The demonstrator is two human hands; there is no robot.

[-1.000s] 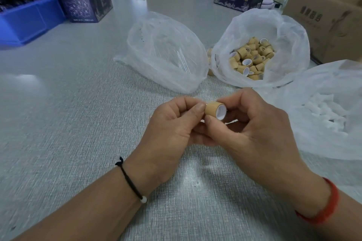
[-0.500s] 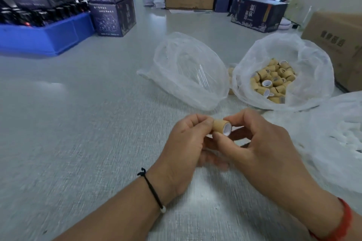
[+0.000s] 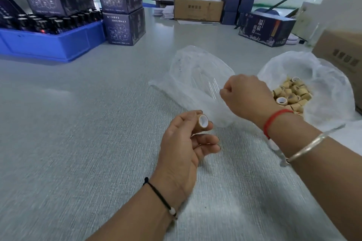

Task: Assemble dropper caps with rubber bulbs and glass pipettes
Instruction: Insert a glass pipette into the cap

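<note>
A second ago both hands worked one cap together; now they have parted. The left hand (image 3: 184, 143) alone pinches the tan cap (image 3: 201, 123), white-lined mouth up, above the middle of the counter (image 3: 88, 123). The right hand (image 3: 244, 94) has gone to the clear bag (image 3: 195, 76) of glass tubes, its grip curled tight; whether it pinches a tube I cannot tell. Likely the bulb is seated and the pipette comes next. More caps (image 3: 291, 94) lie in the bag toward the right edge.

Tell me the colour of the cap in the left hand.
Tan cap, white inside; head view.
</note>
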